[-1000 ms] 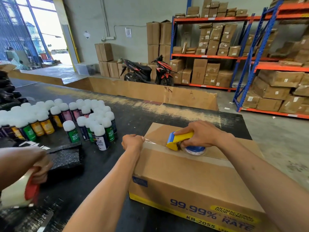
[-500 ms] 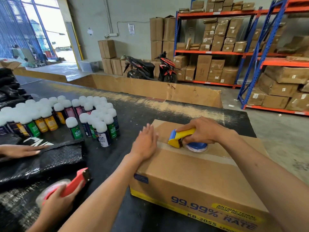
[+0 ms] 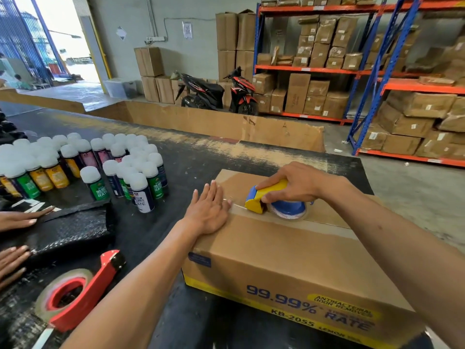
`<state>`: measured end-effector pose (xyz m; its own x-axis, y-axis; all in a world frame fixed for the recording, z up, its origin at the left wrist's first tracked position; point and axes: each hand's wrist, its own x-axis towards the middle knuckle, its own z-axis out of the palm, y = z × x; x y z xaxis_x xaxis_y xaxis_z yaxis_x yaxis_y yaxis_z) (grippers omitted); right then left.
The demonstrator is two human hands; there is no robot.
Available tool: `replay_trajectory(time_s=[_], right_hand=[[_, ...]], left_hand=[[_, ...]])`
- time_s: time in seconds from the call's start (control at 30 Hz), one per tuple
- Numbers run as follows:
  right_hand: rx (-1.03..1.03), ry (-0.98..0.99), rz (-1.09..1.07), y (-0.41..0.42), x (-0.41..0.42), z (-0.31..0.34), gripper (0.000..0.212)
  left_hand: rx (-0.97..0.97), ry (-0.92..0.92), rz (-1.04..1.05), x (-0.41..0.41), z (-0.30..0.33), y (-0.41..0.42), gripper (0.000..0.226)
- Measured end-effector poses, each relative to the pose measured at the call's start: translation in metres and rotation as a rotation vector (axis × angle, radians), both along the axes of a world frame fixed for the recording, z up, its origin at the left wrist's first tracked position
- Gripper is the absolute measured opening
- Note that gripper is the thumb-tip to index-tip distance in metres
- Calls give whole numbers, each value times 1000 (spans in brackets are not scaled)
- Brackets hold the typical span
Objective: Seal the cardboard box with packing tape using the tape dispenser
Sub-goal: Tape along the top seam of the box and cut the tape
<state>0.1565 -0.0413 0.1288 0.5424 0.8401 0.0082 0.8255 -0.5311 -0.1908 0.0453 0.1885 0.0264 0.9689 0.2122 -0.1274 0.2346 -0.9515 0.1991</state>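
right hand point(image 3: 292, 186) grasps the yellow-and-blue tape dispenser point(image 3: 274, 201) on the brown cardboard box point(image 3: 289, 253); left hand point(image 3: 208, 212) lies flat, fingers released, pressing the clear tape strip point(image 3: 235, 209).

cardboard box point(image 3: 289, 260) cut off below, seam under tape dispenser point(image 3: 274, 202) hidden

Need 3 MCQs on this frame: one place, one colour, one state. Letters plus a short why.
1. Where does the red dispenser lie?
A. on the box
B. on the table left of the box
C. on a shelf

2. Colour of the can caps?
A. white
B. black
C. red

3. How is the left hand?
A. fisted
B. holding a can
C. flat on the box

Answers:
B: it lies on the black table, nobody holding it.
A: every cap in the cluster is white.
C: its palm presses the box top beside the dispenser in the right hand.
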Motion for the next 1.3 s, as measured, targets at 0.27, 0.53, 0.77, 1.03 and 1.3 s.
replay_trajectory(time_s=[0.27, 0.53, 0.77, 1.03, 1.3], right_hand=[[-67, -27, -32, -70, 13, 1, 51], [-134, -110, -48, -62, 7, -1, 52], [-124, -90, -46, -62, 9, -4, 46], [-103, -35, -47, -76, 3, 1, 49], [-122, 55, -168, -158, 10, 4, 39]], left_hand=[[-64, 16, -10, -4, 5, -1, 65], [177, -44, -319, -12, 11, -26, 59], [76, -26, -473, -4, 0, -98, 65], [67, -54, -479, -6, -1, -93, 62], [30, -50, -482, -8, 6, -93, 64]])
